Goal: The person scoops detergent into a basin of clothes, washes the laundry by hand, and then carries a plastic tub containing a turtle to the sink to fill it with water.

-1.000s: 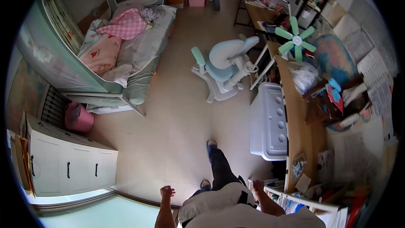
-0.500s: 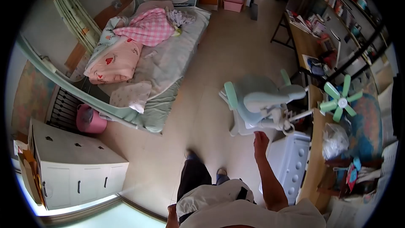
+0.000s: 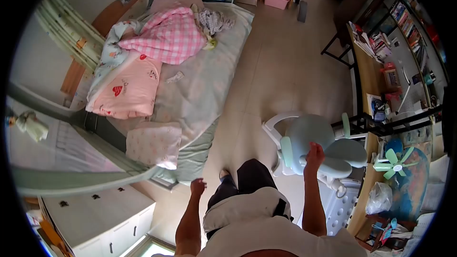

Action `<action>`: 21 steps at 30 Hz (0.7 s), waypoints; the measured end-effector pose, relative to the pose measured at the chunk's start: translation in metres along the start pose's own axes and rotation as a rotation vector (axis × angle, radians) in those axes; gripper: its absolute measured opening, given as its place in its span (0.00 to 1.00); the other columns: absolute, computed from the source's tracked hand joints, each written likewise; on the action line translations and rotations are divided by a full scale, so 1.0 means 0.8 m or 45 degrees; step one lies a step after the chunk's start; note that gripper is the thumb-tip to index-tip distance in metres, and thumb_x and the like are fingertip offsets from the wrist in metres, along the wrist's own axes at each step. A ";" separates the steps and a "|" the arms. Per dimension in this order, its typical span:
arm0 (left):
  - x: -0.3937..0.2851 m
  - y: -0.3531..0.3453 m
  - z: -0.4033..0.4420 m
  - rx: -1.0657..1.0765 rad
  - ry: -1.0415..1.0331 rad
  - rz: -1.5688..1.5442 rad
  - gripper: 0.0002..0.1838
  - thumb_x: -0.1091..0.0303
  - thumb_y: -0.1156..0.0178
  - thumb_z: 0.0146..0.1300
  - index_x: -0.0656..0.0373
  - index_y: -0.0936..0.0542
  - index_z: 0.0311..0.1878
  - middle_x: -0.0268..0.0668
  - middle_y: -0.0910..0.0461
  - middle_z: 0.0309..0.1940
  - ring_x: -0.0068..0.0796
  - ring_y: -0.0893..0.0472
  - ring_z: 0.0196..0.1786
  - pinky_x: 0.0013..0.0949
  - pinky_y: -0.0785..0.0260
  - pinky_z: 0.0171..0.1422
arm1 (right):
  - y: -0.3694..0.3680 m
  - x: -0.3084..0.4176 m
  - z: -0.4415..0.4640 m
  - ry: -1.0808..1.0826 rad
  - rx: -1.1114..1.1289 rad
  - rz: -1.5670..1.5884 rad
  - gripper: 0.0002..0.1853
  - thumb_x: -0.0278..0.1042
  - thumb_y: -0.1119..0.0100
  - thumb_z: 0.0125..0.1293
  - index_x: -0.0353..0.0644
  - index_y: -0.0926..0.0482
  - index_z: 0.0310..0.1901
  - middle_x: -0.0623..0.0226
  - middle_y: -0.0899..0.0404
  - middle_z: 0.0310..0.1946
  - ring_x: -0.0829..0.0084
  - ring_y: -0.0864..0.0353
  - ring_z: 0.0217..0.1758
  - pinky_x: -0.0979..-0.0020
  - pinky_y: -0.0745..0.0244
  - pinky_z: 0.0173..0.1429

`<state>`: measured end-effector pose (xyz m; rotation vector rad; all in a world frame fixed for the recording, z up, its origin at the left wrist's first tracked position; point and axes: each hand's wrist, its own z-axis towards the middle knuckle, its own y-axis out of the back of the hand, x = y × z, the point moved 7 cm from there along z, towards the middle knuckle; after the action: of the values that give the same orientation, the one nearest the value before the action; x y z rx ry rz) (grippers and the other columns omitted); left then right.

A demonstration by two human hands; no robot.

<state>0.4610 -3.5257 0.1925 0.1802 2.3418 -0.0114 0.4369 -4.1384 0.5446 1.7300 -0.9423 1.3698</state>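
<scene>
My right hand (image 3: 314, 155) is raised in front of me, its fingers curled in with nothing visible in them. It overlaps the pale blue-green swivel chair (image 3: 312, 135) in the view; I cannot tell whether it touches. The chair has light green armrests and a two-part backrest. Lower and to the left, my left hand (image 3: 198, 187) hangs beside my body with loosely bent fingers, slightly apart, and holds nothing. Nearest to it is the corner of the bed (image 3: 228, 57), where a small pale pillow (image 3: 153, 143) lies.
A pink checked quilt (image 3: 164, 35) and a folded pink blanket (image 3: 128, 85) lie on the bed. A white cabinet (image 3: 100, 209) stands at the lower left. Along the right runs a desk (image 3: 366, 74), with a green fan (image 3: 394, 163) and a plastic bag (image 3: 379, 198) nearer me.
I have stepped forward, so the bed and chair appear nearer. My left hand has risen into fuller view. The chair shows from a different angle, and my right hand now overlaps it.
</scene>
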 end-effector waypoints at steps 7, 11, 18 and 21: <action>-0.280 -0.100 0.185 0.075 -0.145 0.151 0.22 0.71 0.47 0.72 0.67 0.22 0.66 0.48 0.09 0.41 0.33 0.11 0.33 0.32 0.20 0.32 | -0.067 -0.029 0.151 -0.089 -0.208 -0.045 0.11 0.42 0.40 0.78 0.44 0.16 0.43 0.85 0.38 0.18 0.91 0.45 0.18 0.79 0.53 0.20; -0.231 -0.078 0.292 -0.038 -0.293 0.705 0.13 0.66 0.48 0.76 0.59 0.16 0.40 0.51 0.14 0.30 0.41 0.14 0.29 0.41 0.22 0.29 | -0.133 -0.038 0.279 -0.266 -0.210 0.059 0.11 0.43 0.40 0.78 0.47 0.15 0.41 0.85 0.38 0.18 0.90 0.44 0.17 0.79 0.51 0.19; -0.373 -0.153 0.310 0.149 -0.148 1.481 0.16 0.49 0.40 0.67 0.50 0.15 0.32 0.37 0.12 0.28 0.43 0.14 0.30 0.47 0.23 0.35 | -0.358 0.038 0.500 -0.345 -0.053 0.349 0.11 0.43 0.37 0.76 0.45 0.15 0.40 0.85 0.38 0.19 0.89 0.43 0.18 0.80 0.49 0.21; -0.435 -0.198 0.382 0.110 -0.050 1.409 0.16 0.49 0.39 0.66 0.49 0.14 0.32 0.37 0.12 0.29 0.43 0.14 0.31 0.46 0.22 0.35 | -0.450 0.064 0.588 -0.363 0.007 0.391 0.11 0.42 0.36 0.76 0.44 0.16 0.40 0.85 0.38 0.19 0.89 0.43 0.18 0.80 0.49 0.21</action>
<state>0.8977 -3.7456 0.2180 1.4514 1.9137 0.4149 0.9727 -4.3878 0.4793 1.8746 -1.4114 1.3321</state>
